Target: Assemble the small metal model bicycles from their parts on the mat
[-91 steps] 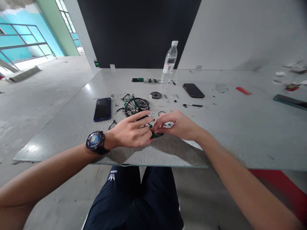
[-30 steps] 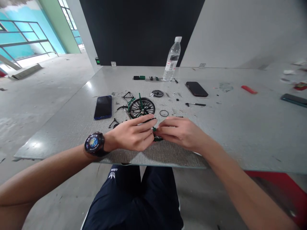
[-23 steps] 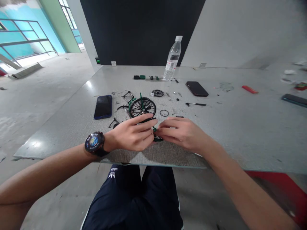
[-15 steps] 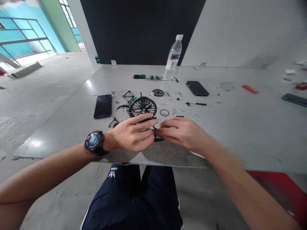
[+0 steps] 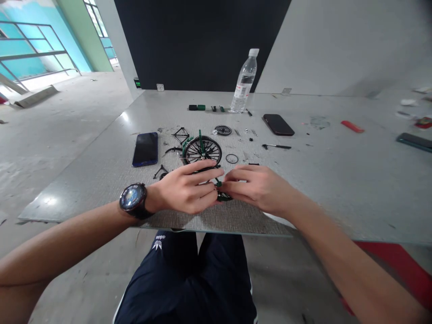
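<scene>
The left hand (image 5: 184, 189), a watch (image 5: 132, 198) on its wrist, and the right hand (image 5: 259, 189) meet low over the near edge of the table (image 5: 337, 180). Their fingers are drawn in narrow and pinch a small green and black part (image 5: 222, 193) between them. Most of that part is buried under the fingertips, so I cannot make out its shape. Just behind the hands stands a spoked model wheel (image 5: 202, 152) whose lower rim is covered by the left index finger, with a blue phone (image 5: 145, 148) lying to its left.

Grey table (image 5: 337, 180) on a dusty concrete floor (image 5: 67, 117); black wall (image 5: 202, 40) behind, grey wall (image 5: 337, 45) right, bright windows (image 5: 97, 22) far left.
</scene>
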Demonstrator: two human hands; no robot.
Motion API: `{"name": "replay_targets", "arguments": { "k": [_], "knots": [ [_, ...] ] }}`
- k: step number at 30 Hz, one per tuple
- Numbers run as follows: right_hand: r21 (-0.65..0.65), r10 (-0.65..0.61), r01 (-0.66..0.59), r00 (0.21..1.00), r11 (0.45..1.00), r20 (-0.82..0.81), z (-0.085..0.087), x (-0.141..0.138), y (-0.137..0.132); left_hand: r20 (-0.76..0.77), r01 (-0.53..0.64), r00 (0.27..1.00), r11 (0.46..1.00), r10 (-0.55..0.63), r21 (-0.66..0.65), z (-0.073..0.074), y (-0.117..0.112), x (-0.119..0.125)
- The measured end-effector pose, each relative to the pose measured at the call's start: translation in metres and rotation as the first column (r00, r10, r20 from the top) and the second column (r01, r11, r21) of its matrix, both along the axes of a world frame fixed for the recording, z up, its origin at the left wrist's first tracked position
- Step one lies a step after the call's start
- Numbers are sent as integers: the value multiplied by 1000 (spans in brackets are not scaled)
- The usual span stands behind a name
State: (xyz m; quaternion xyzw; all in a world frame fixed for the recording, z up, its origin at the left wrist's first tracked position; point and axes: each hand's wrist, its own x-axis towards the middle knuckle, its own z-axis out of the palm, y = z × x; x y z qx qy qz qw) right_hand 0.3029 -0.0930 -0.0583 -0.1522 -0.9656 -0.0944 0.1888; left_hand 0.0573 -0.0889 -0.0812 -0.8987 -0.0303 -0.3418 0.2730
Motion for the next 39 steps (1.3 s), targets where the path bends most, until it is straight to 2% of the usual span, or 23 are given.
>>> {"name": "replay_targets", "arguments": {
  "k": [10, 19, 33, 39],
  "knots": [
    [72, -4, 1, 999, 997, 41, -3, 3, -2, -5, 2, 1000, 1000, -2, 13, 2, -1, 0],
    [244, -3, -19, 996, 969, 91, 3, -1, -4, -8, -12, 1000, 999, 13, 47, 6, -2, 1],
    [198, 10, -31, 994, 980, 106, 4, -1, -6, 5, 17, 1000, 999, -18, 38, 5, -1, 1],
    [254, 10, -38, 994, 967, 109, 5, -3, -7, 19, 40, 999, 999, -41, 28, 5, 0, 1]
  ]
}}
